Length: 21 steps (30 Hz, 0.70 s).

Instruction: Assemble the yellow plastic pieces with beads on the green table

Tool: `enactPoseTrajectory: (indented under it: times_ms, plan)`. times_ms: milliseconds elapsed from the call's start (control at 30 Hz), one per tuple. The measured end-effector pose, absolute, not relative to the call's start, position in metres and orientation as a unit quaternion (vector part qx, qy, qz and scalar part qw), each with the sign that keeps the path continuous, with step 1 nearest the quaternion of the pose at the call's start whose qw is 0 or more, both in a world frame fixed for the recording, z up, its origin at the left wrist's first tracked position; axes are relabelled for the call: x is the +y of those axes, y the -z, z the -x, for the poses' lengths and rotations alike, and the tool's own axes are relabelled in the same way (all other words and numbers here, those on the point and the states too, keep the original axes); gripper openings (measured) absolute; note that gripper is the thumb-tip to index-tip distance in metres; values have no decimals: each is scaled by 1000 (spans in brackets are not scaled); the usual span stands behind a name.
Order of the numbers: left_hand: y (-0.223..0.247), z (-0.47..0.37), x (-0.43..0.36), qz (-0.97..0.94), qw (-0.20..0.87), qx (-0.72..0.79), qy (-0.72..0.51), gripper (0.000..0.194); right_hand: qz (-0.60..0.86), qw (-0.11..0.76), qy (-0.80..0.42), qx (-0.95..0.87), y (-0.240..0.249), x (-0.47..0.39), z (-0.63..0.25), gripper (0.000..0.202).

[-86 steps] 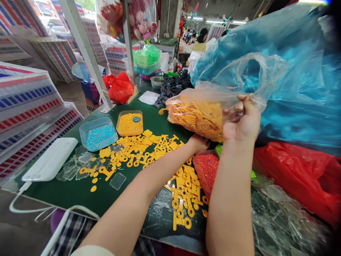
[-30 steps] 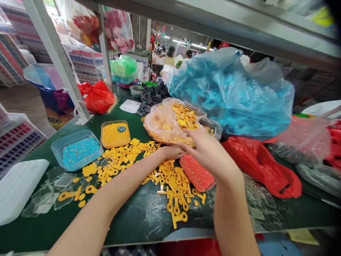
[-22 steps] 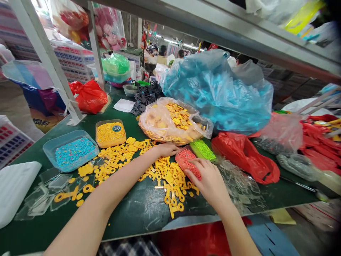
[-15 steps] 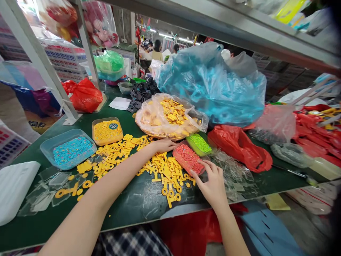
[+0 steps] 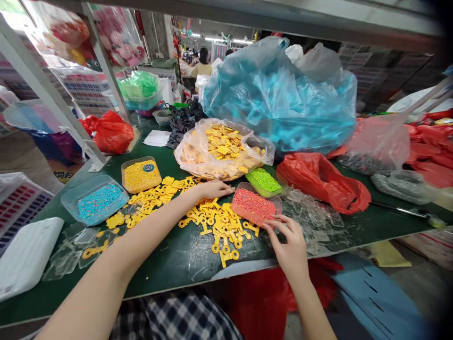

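Keeping my right hand (image 5: 294, 245) at the near right corner of the tray of red beads (image 5: 253, 203), I am seeing the tray lying forward and to the left of those fingers, its long axis slanting from far left to near right across the table (image 5: 170, 271). The right hand is being the nearer one, its fingers bending and parting, their tips appearing to be touching the rim; whether they are pinching it I cannot tell. My left hand (image 5: 214, 189) is reaching in from the other side, fingers lying extended and close together, tips pointing at the tray's far left end and ending just beside it. The tray of green beads (image 5: 264, 182) is sitting right behind, and loose yellow pieces (image 5: 226, 226) are crowding the near left side.

The right fingers are covering part of the tray's corner, so I am not making out the rim there. The left hand is hiding its own thumb and palm, and I cannot tell whether anything is lying under it. My left forearm is blocking some yellow pieces, both arms are running out of view at the bottom, and the contents of the blue bag (image 5: 279, 104) are showing only as a blur.
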State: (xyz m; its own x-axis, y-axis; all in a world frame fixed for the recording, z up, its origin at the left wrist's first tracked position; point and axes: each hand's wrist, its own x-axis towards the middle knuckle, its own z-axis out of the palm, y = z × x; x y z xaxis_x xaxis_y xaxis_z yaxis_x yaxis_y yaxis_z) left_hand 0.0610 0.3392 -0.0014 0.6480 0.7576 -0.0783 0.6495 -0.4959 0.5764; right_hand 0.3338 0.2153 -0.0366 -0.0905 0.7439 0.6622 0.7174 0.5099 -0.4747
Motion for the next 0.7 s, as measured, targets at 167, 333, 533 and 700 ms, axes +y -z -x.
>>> enactPoseTrajectory:
  times_ms: [167, 333, 533, 700]
  plan:
    - [1, -60, 340, -834, 330, 427, -114, 39, 486, 486, -29, -726, 40, 210, -347, 19]
    - [3, -60, 344, -807, 353, 448, -153, 41, 474, 480, -30, -737, 45, 210, -359, 18]
    - [8, -65, 348, -794, 353, 462, -175, 43, 441, 470, 44, -763, 27, 208, -357, 21]
    - [8, -76, 343, -805, 336, 453, -182, 40, 299, 462, 11, -835, -42, 187, -323, 26]
